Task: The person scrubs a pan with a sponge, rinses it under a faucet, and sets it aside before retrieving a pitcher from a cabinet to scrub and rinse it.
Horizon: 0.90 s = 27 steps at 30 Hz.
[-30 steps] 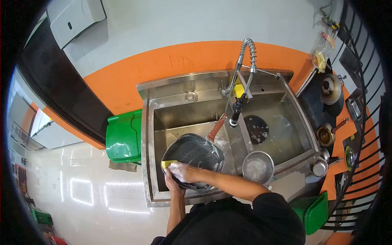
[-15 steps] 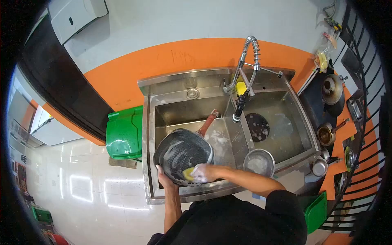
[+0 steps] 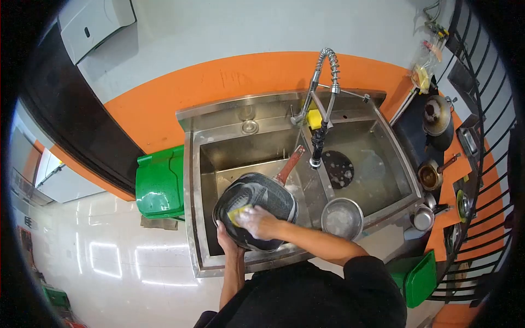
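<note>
A dark frying pan (image 3: 268, 205) with a reddish-brown handle (image 3: 290, 165) is tilted over the left basin of the steel sink (image 3: 191, 240). Soap suds streak its inner surface. Gripping the near left rim of the pan is my left hand (image 3: 228, 240), its fingers partly hidden under the pan. My right hand (image 3: 258, 223), covered in foam, is closed on a yellow sponge (image 3: 236, 215) pressed against the inside of the pan. To the right of my right forearm, a round metal bowl (image 3: 342, 218) rests on the sink's near edge.
A spring-necked faucet (image 3: 317, 136) rises between the basins, with a yellow block (image 3: 314, 119) behind it. Cloudy water with a dark round disc (image 3: 337, 169) fills the right basin. A green bin (image 3: 160, 183) stands left; pans (image 3: 429, 177) sit at right.
My right hand has moved the sponge up and left across the pan's inside. The pan has shifted slightly right in view, still held at the rim by my left hand.
</note>
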{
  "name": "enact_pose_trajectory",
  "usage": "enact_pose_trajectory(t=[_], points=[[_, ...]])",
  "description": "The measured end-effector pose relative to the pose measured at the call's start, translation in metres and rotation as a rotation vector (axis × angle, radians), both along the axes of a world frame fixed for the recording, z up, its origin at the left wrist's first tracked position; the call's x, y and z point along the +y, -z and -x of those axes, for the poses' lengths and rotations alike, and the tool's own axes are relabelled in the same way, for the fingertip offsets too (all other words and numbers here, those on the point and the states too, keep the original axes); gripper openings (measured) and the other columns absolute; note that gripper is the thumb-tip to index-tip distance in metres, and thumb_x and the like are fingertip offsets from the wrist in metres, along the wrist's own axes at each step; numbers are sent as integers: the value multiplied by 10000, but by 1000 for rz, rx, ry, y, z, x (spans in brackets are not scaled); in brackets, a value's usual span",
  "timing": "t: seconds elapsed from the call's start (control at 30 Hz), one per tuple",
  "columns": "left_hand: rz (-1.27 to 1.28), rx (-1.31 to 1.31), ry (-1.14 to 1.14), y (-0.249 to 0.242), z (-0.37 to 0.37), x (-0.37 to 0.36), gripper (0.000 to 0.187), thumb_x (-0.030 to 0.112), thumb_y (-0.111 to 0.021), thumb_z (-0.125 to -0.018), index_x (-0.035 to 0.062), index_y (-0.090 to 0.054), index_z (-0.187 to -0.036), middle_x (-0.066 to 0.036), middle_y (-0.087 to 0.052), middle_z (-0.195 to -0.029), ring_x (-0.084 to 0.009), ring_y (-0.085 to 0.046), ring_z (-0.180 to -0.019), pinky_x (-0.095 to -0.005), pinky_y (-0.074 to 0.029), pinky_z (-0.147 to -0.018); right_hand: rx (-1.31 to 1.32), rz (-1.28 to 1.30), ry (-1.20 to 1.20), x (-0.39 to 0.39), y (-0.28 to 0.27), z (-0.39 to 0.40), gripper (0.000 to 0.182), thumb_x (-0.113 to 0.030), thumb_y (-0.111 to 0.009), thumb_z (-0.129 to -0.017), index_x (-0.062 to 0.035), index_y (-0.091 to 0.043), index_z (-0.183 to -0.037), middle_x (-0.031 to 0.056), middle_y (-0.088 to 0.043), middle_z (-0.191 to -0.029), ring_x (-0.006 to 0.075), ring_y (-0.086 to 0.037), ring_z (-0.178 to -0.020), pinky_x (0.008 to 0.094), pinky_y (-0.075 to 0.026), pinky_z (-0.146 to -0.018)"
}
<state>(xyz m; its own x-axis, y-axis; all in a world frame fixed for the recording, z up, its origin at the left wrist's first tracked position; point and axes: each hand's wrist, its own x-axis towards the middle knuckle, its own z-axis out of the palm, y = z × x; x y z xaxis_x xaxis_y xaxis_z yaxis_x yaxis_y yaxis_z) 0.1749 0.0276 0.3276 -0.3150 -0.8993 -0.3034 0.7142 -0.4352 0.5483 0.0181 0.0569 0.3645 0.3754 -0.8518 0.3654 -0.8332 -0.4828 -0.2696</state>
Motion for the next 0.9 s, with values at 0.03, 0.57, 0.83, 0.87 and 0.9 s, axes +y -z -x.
enact_pose_trajectory(t=[0.03, 0.57, 0.83, 0.87, 0.9], points=[[-12, -94, -17, -5, 1, 0, 510, 417, -356, -1034, 20, -528, -1305, -143, -606, -1256, -292, -601, -1127, -440, -488, -963, 112, -134, 69, -13, -1, 10, 321, -139, -531, -831, -54, -651, -1117, 121, -647, -1124, 265, -602, -1074, 434, -447, -822], [2, -186, -124, -20, -8, -9, 519, 344, -442, -1025, 24, -336, -1420, -167, -534, -1309, -307, -590, -1118, -437, -507, -946, 3, -95, 174, -52, 1, 42, 348, -122, -522, -844, -27, -619, -1164, 172, -647, -1108, 355, -598, -1014, 434, -471, -868], [-15, -88, -75, 4, -9, -11, 500, 376, -422, -1028, 18, -392, -1376, -158, -556, -1267, -295, -604, -1103, -443, -513, -930, -140, -48, -100, -27, 21, -4, 311, -111, -515, -851, -40, -625, -1133, 168, -655, -1076, 336, -610, -1013, 446, -487, -875], [-2, -155, -80, -8, -6, -14, 499, 380, -420, -1027, 17, -395, -1369, -152, -559, -1254, -293, -609, -1085, -442, -515, -918, -160, -95, -52, -46, -2, 8, 297, -110, -508, -859, -34, -625, -1121, 169, -656, -1047, 331, -611, -1019, 450, -493, -860], [16, -151, -67, -32, -4, -14, 500, 376, -420, -1027, 15, -391, -1371, -153, -563, -1247, -294, -608, -1084, -445, -513, -920, -59, -240, 123, -61, -28, 28, 282, -105, -500, -868, -22, -622, -1108, 179, -655, -1031, 335, -617, -1017, 462, -493, -855]])
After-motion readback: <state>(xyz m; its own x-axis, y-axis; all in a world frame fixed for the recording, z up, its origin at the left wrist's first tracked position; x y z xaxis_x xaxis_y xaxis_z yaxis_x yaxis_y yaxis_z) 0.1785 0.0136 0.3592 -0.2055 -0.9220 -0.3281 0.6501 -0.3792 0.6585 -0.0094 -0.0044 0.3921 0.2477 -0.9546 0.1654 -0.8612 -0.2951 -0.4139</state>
